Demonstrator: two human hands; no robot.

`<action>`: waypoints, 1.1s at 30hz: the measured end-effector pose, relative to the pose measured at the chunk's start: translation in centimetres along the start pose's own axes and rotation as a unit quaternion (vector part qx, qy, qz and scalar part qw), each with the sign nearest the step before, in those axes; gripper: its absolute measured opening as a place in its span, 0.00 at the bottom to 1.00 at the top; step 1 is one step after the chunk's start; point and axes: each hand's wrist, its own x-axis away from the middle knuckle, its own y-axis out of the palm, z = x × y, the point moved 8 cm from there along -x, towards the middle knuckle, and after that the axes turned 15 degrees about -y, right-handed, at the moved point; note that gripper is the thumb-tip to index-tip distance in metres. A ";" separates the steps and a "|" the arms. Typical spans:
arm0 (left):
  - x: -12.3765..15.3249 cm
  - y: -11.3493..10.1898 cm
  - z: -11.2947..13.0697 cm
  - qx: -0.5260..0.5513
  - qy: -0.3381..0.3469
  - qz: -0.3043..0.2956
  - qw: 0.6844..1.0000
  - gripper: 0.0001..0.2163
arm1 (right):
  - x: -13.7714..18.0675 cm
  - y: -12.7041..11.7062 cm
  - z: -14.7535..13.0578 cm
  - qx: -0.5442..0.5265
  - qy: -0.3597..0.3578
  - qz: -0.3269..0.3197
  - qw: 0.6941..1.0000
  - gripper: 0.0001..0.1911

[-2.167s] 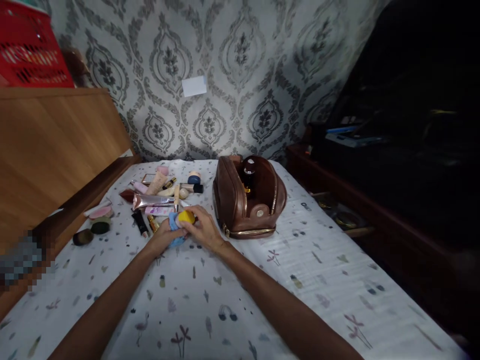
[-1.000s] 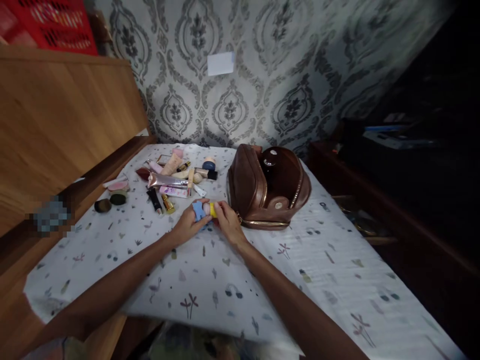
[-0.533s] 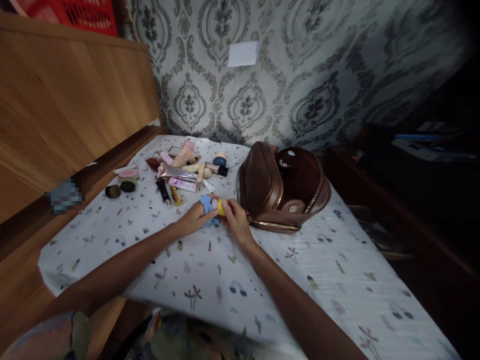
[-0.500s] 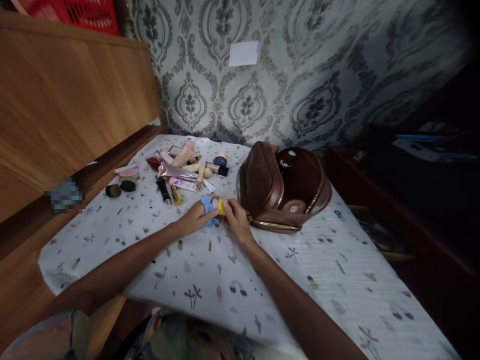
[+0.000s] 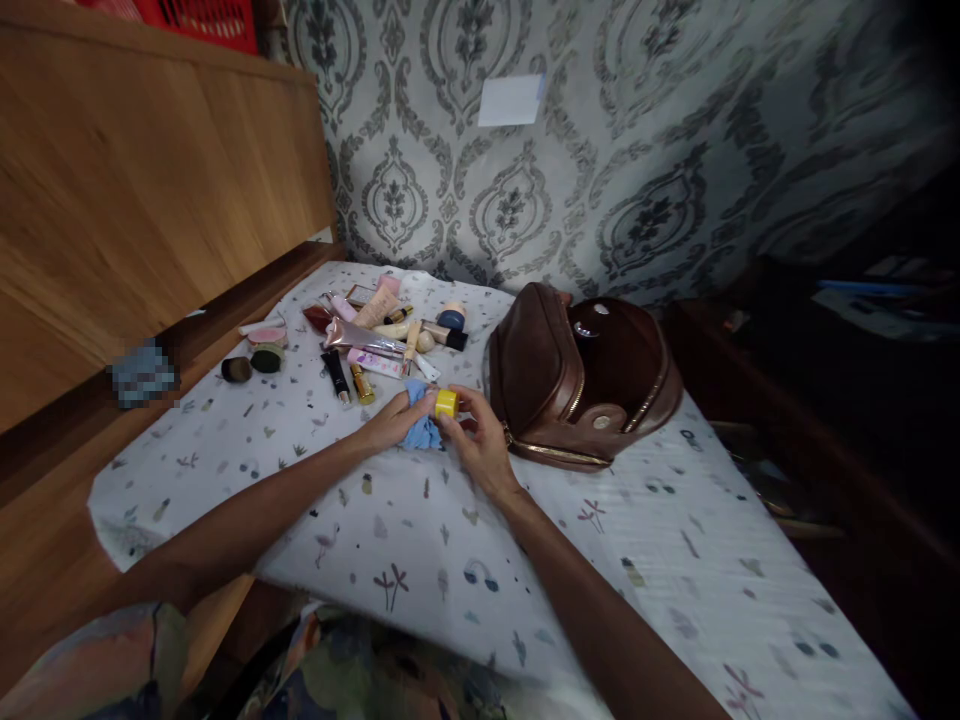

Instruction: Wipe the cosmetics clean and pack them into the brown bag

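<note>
Yellow cap (image 5: 447,404), shifted, between both hands (image 5: 393,420) (image 5: 484,440)

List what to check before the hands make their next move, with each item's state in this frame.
1. Left hand has hold of the blue cloth: ok.
2. Right hand has thumb and finger at the yellow piece: ok.
3. Yellow piece separate from whatever the cloth wraps: cannot tell, the join is covered.
4. Brown bag open at the top: ok, its mouth gapes.
5. Bag's contents all visible: not ok, a shiny item shows but the interior is dark.
6. Cosmetics apart from the bag: ok.
</note>
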 end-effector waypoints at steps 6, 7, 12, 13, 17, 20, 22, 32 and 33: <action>0.4 0.5 0.6 0.005 0.037 -0.018 0.999 0.27 | 0.1 -0.2 0.1 0.021 0.036 0.002 0.999 0.21; 0.5 0.6 0.6 0.001 0.041 -0.017 0.999 0.27 | 0.1 -0.3 0.2 0.028 0.042 0.001 0.999 0.21; 0.8 0.4 0.6 -0.042 0.045 0.008 0.998 0.25 | 0.0 -0.6 0.4 0.059 0.076 -0.003 0.995 0.21; 1.0 0.4 0.7 -0.054 0.051 0.011 0.997 0.25 | 0.0 -0.7 0.5 0.060 0.081 -0.005 0.995 0.22; 1.4 0.6 1.2 -0.083 0.070 0.017 0.994 0.23 | -0.1 -0.7 0.9 0.047 0.105 -0.011 0.993 0.24; 1.5 0.6 1.4 -0.089 0.076 0.025 0.993 0.22 | 0.0 -0.6 1.3 0.026 0.124 -0.014 0.992 0.24; 1.5 0.5 1.4 -0.089 0.079 0.035 0.992 0.23 | 0.0 -0.5 1.3 0.011 0.128 -0.013 0.992 0.24; 1.9 0.5 2.2 -0.004 0.029 0.072 0.997 0.25 | -1.3 -1.6 -2.1 0.021 0.051 0.015 0.998 0.19; 1.9 0.6 2.5 0.017 0.022 0.075 0.997 0.25 | -1.4 -1.8 -2.6 0.018 0.038 0.016 0.999 0.19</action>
